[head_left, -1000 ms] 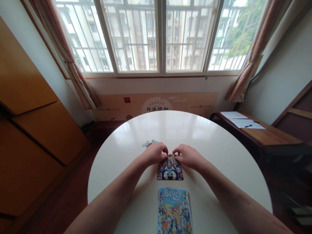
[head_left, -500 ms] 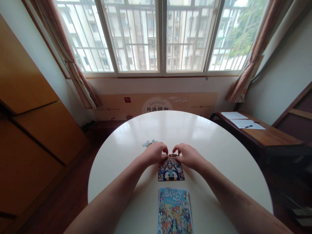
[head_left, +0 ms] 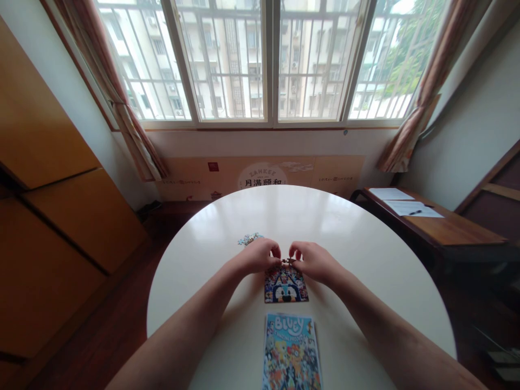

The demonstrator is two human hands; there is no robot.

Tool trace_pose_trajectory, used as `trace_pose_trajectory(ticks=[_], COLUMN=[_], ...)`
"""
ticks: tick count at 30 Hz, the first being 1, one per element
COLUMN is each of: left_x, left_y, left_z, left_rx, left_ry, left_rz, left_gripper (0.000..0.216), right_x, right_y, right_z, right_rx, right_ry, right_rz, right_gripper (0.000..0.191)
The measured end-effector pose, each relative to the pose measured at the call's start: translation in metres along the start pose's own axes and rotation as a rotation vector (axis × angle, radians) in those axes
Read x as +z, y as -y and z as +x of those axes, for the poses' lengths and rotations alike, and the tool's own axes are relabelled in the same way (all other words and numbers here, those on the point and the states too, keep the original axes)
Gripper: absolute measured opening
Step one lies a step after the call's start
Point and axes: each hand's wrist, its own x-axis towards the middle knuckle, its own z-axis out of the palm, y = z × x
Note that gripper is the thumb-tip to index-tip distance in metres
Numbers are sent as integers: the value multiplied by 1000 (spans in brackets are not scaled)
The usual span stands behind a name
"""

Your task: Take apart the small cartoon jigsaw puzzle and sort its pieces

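Observation:
A partly built jigsaw puzzle (head_left: 286,285) with a blue cartoon dog lies on the round white table (head_left: 365,254). My left hand (head_left: 260,254) and my right hand (head_left: 312,261) meet at its far edge, fingers curled in a pinch. Between the fingertips sits a small dark strip of puzzle pieces (head_left: 287,261), held from both sides. Loose puzzle pieces (head_left: 248,238) lie just beyond my left hand. A colourful Bluey picture card (head_left: 290,352) lies near the table's front edge.
A wooden side table (head_left: 447,227) with papers (head_left: 402,206) and a pen stands at the right. Wooden cabinets (head_left: 49,216) fill the left. A barred window (head_left: 268,59) with curtains spans the far wall.
Both hands have drawn a little closer together at the puzzle's far edge, pinching the small strip of pieces. The view has shifted slightly.

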Motion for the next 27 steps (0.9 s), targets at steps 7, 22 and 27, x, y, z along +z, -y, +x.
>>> trace_pose_trajectory(ticks=[7,22,27], left_x=[0,-44,-41], left_y=[9,58,64], left_z=[2,-12,-10], left_rx=[21,-494,-532], left_ry=[-11,-285,-243], left_rz=[-159,34,91], left_gripper=[10,14,13], right_x=[0,0,0], right_y=[0,1,-1], right_z=[0,-1,0], right_rx=[5,10,11], right_ry=[10,8,5], right_rz=[7,-3,3], right_gripper=[22,21,20])
